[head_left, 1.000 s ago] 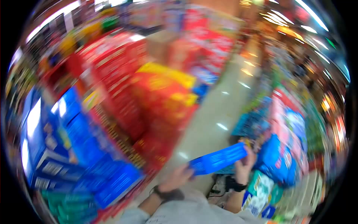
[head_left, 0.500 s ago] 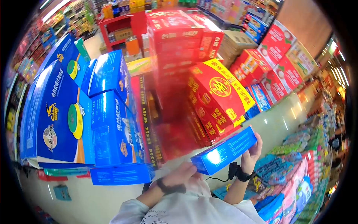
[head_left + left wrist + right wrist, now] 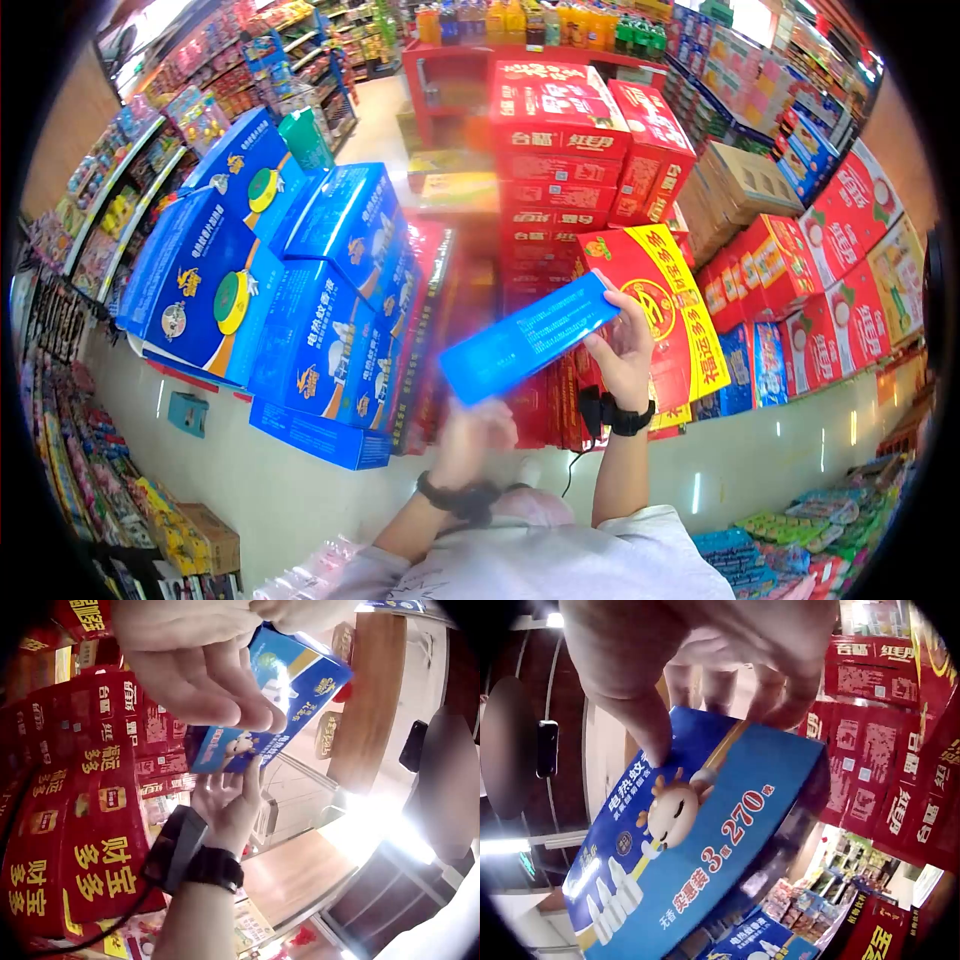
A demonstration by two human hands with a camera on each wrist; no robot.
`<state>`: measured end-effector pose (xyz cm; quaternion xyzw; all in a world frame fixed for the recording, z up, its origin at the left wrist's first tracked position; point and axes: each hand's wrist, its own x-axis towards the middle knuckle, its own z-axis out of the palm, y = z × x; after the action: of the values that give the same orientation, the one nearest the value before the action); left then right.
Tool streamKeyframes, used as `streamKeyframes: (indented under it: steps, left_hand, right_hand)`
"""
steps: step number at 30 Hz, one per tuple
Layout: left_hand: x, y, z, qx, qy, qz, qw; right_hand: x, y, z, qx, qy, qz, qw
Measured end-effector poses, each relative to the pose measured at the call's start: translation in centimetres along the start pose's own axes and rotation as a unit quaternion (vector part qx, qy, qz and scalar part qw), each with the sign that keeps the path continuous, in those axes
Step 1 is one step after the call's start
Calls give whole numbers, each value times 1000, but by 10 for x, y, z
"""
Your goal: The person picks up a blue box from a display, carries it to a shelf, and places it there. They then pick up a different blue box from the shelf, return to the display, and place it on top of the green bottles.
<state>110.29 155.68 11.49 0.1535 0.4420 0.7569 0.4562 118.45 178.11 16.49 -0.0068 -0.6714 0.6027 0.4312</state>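
Note:
A blue box of mosquito repellent liquid (image 3: 530,335) is held up in front of the person's body, tilted, its right end higher. My right hand (image 3: 625,350) grips that right end, thumb on one face and fingers around the other side. In the right wrist view, the box front (image 3: 705,825) shows a cartoon figure, white bottles and the number 270. My left hand (image 3: 478,435), blurred, is just below the box's lower left end. In the left wrist view the left hand (image 3: 187,671) has loosely bent fingers and overlaps the box.
Similar blue boxes (image 3: 315,340) are stacked at the left beside large blue cartons (image 3: 205,290). Ahead stand red cartons (image 3: 560,140) and a red-and-yellow carton (image 3: 660,310). Packaged goods (image 3: 800,530) lie at the lower right. A black cable (image 3: 97,937) trails from the right wrist's camera.
The view has swung, bringing the stacked blue boxes and red cartons toward the middle. The right hand has kept hold of the box and raised it. The left hand has come away from the box's end.

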Motion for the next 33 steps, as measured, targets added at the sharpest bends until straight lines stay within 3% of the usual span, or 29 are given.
streamKeyframes:
  steps: [2,5,7,12,16,20,23,25,27,29,33]
  left_hand:
    - [13,3,8,-14,9,83,996]
    - [45,10,7,5,105,109,988]
    - [72,19,12,22,192,110,975]
    - [134,41,15,-40,241,69,967]
    - [169,47,24,-28,250,78,965]
    - [184,48,12,-20,222,104,969]
    - [181,53,9,12,240,85,967]
    - [176,56,4,14,197,70,978]
    - [171,60,5,4,238,42,970]
    - [169,57,-4,-9,239,71,968]
    - [173,38,-42,192,186,151,952]
  right_hand:
    - [16,7,1,-27,-11,-10,1000]
    - [29,19,6,-96,8,-23,995]
    - [27,21,10,-130,54,-7,990]
    - [30,40,27,-189,227,13,955]
    - [45,55,47,-330,252,-80,906]
    - [69,85,65,-353,249,-152,889]
    - [85,97,82,-361,226,-141,894]
    - [91,104,91,-362,190,-115,905]
    - [96,113,97,-348,166,-112,916]
    - [98,119,102,-336,148,-112,923]
    - [103,120,105,-339,111,-114,927]
